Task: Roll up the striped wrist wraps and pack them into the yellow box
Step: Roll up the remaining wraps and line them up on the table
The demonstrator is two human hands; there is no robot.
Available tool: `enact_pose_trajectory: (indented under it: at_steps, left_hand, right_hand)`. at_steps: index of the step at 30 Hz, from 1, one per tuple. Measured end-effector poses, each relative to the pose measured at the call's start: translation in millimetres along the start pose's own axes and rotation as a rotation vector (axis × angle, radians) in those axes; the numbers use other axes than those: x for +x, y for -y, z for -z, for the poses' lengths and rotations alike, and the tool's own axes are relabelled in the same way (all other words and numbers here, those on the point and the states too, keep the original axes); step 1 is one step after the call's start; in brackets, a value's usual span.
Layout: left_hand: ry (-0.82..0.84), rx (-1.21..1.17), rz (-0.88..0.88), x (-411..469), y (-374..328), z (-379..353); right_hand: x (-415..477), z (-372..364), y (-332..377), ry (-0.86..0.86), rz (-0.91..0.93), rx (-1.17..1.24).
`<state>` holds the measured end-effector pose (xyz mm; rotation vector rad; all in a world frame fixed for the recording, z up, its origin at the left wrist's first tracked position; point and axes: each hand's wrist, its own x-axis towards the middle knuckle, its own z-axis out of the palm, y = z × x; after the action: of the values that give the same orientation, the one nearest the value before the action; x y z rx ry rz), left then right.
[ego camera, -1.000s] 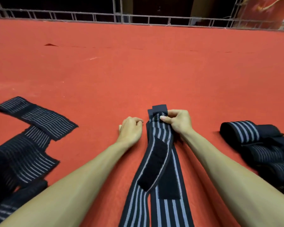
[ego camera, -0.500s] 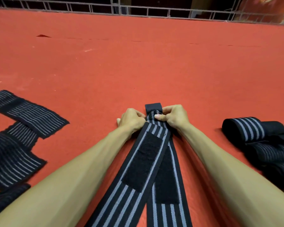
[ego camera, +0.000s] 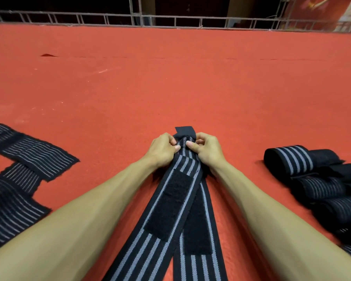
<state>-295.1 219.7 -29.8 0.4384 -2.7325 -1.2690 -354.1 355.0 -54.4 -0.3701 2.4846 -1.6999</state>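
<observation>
Left grip: the left grip (ego camera: pixel 163 150) was a loose fist on the red floor (ego camera: pixel 170 88) beside the strips a second ago. Now it is curled onto the far end of the striped wrist wraps (ego camera: pixel 187 163), thumb on top, pinching.
Right grip: the right grip (ego camera: pixel 208 151) is closed on the same far end as before, thumb tip close to the left thumb.
Wraps: two strips lie crossed between the forearms. The upper wrap (ego camera: pixel 144 250) has its near end swung further left than a second ago. The lower wrap (ego camera: pixel 199 268) runs straight toward the near edge.
Far end: the black tab (ego camera: pixel 185 130) pokes out just past the fingers. No turn of roll shows yet.
Meaning: with both grips on the end, rolling looks about to start, probably both strips together. This is a judgement.
Risk: the strips are splayed and may wind crooked unless squared.
Done pile: rolled wraps (ego camera: pixel 288 159) lie at right.
Waiting pile: flat wraps (ego camera: pixel 32 153) lie at left.
Yellow box: out of view, so packing comes later.
</observation>
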Motion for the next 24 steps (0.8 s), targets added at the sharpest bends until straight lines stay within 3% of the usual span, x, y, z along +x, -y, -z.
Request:
enact_pose_trajectory:
  at_steps: [6,11,22,24]
  left_hand:
    - [-0.091,-0.118,-0.176,-38,-36,26]
    - [-0.158,-0.016,-0.322,-82,-67,49]
    - [-0.279,-0.195,-0.493,-194,-145,121]
    - [-0.279,-0.201,-0.524,-214,-156,136]
  right_hand:
    - [-30,28,43,0.008,0.050,0.376]
    - [-70,43,97,0.006,0.105,0.565]
    - [-162,94,211,0.040,0.268,0.594]
    - [-179,104,226,0.080,0.308,0.475]
